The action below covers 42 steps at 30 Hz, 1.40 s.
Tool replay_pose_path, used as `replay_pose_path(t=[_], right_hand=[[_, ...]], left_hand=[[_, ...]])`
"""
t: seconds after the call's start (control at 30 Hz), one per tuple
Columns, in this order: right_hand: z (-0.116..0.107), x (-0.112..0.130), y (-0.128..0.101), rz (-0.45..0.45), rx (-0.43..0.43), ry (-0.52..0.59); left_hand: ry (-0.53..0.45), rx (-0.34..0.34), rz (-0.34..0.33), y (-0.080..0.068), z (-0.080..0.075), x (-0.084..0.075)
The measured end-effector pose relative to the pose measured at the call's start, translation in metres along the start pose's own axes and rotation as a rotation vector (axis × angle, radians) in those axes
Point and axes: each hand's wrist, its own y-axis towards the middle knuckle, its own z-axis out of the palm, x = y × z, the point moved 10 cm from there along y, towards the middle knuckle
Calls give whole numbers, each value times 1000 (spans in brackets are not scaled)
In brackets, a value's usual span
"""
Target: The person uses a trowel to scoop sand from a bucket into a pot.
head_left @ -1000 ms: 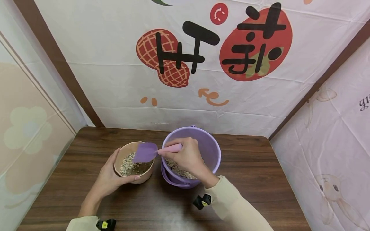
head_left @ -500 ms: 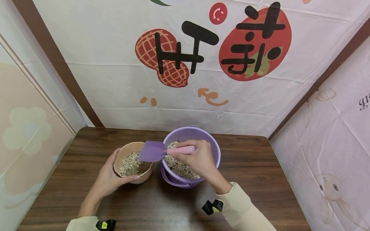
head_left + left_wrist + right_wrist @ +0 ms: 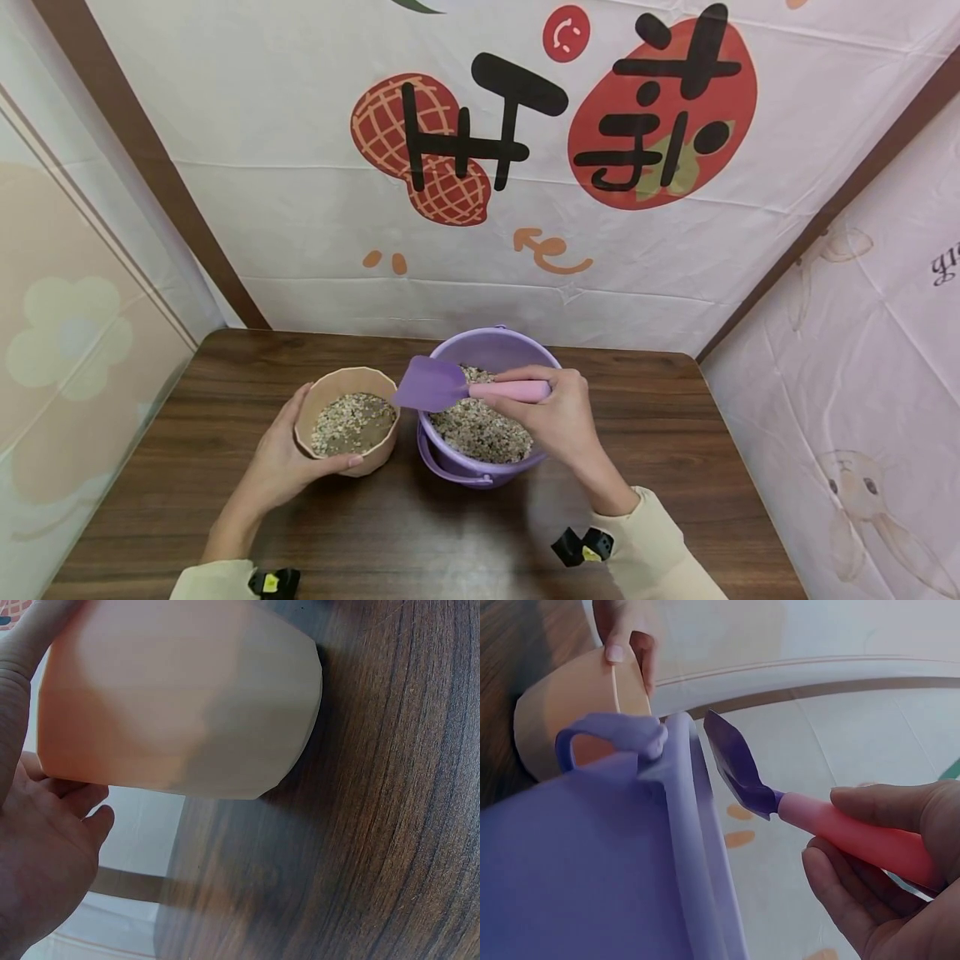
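Observation:
A peach-coloured pot (image 3: 347, 421) holding mixed grain stands on the brown table (image 3: 660, 433). My left hand (image 3: 288, 458) grips its side, thumb on the near rim; the left wrist view shows the pot's wall (image 3: 180, 697) against my palm (image 3: 37, 847). A purple bucket (image 3: 487, 408) with grain inside stands just right of the pot. My right hand (image 3: 558, 412) holds a small shovel by its pink handle (image 3: 510, 390), the purple blade (image 3: 431, 383) hovering over the bucket's left rim. In the right wrist view the blade (image 3: 739, 769) is empty beside the bucket rim (image 3: 697, 847).
A printed cloth wall (image 3: 480, 167) closes the back of the table, with cloth panels at the left (image 3: 67, 333) and right (image 3: 885, 333). Bare wood shows on the table's right side and along its front edge.
My right hand has drawn the shovel rightward, from over the pot to over the bucket's left rim. The left hand and the pot have stayed put.

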Motion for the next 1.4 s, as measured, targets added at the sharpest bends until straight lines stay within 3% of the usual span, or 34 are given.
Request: replay_pose_path(t=[0.27,0.77,1.4], right_hand=[[-22,-17,-10,64,-42,41],[-55,-42,-24,86,-126,7],[-64,-64,-36,122,-146,32]], left_hand=[[-3,-7,11,0,0,-1],[1,8,-6,0,0,0],[4,-14,11,0,-1,0]])
